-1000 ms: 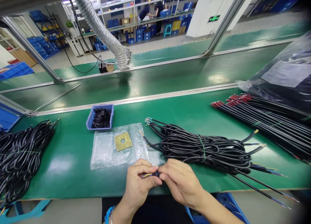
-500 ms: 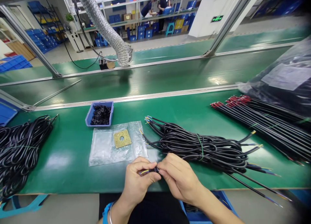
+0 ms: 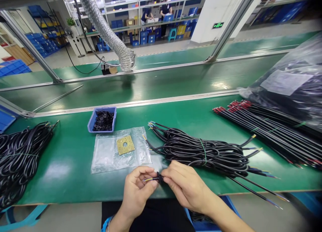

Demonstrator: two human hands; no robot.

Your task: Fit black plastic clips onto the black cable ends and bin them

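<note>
Close to the table's front edge, my left hand (image 3: 137, 190) has its thumb and fingers closed around the end of a black cable (image 3: 156, 179), where yellow and blue wires (image 3: 149, 179) stick out. A small black plastic piece (image 3: 159, 177) sits around this cable between my hands. My right hand (image 3: 187, 183) pinches the cable just right of that piece; its fingertips hide part of it. Behind my right hand lies a tied bundle of black cables (image 3: 201, 151) with stripped ends.
A blue bin (image 3: 90, 124) holds small black parts. Beside it, a yellowish square pad (image 3: 129, 145) lies on a plastic bag (image 3: 102, 155). More black cables (image 3: 27, 148) lie left, red-ended cables (image 3: 266, 128) right. A silver duct (image 3: 110, 37) hangs beyond; two people stand by far shelves.
The fingers of my left hand have loosened and shifted slightly left, so more of the black piece shows. My right hand keeps its pinch. The camera view has shifted slightly.
</note>
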